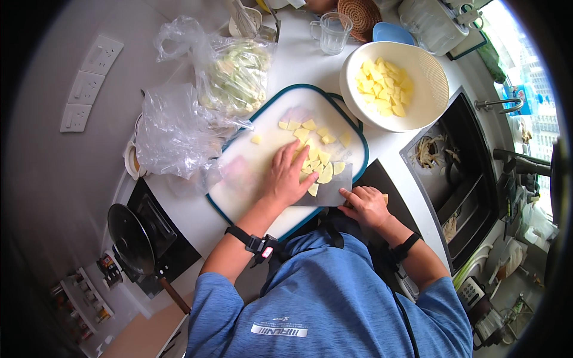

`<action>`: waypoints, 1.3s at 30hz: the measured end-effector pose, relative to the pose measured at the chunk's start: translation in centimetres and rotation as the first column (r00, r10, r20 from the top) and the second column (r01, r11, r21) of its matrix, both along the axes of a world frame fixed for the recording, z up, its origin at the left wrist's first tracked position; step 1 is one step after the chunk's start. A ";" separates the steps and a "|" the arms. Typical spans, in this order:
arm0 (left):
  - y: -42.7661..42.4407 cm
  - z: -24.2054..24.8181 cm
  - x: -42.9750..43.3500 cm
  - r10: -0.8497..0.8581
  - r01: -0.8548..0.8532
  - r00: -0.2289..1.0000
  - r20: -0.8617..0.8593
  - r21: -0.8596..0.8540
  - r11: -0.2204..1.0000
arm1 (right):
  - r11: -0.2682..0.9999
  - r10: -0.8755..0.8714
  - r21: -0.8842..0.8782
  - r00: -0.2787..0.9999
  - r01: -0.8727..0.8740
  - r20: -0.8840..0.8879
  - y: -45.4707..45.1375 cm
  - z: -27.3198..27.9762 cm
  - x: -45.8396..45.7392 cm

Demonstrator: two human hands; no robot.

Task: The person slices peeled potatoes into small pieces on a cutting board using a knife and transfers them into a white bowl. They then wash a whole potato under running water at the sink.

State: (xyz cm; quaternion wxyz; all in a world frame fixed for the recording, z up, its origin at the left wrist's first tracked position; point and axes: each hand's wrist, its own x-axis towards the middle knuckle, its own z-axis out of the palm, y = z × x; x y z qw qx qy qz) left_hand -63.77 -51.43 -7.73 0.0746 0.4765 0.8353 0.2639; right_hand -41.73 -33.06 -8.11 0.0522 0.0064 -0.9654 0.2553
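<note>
A white cutting board (244,188) with a teal rim lies before me. My right hand (368,206) grips a cleaver (333,192) by its handle, its wide blade lying nearly flat over the board's near right part. Several pale yellow potato pieces (326,173) rest on and beside the blade. My left hand (288,176) is spread palm down against the left side of these pieces, its fingers apart. More pieces lie farther up the board, and one sits alone to the left. Beyond the board's right corner, a white colander bowl (350,96) holds many similar pieces.
Plastic bags (172,129), one around cauliflower (237,76), crowd the board's left. A glass mug (335,33) and blue lid (393,33) stand behind. At right is a black sink (470,179) with peelings; at left, a lidded pan (130,239) on the cooktop.
</note>
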 end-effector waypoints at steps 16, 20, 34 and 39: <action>8.7 -0.4 -1.4 -0.114 0.108 0.993 -0.041 -0.132 0.985 | 0.997 0.041 -0.062 0.998 -0.037 0.056 3.8 0.2 -1.3; 8.2 0.0 0.0 -0.134 0.130 0.990 -0.037 -0.103 0.986 | 0.999 0.015 -0.052 0.999 -0.013 0.040 5.3 0.3 -1.2; 10.6 -0.7 1.9 -0.239 0.240 0.971 0.017 -0.005 0.971 | 0.996 0.008 -0.085 0.999 -0.003 0.054 6.7 -0.1 -2.0; 9.5 -1.0 3.5 -0.187 0.187 0.982 -0.024 0.019 0.982 | 0.996 0.004 -0.084 0.999 0.000 0.043 6.7 0.4 -2.0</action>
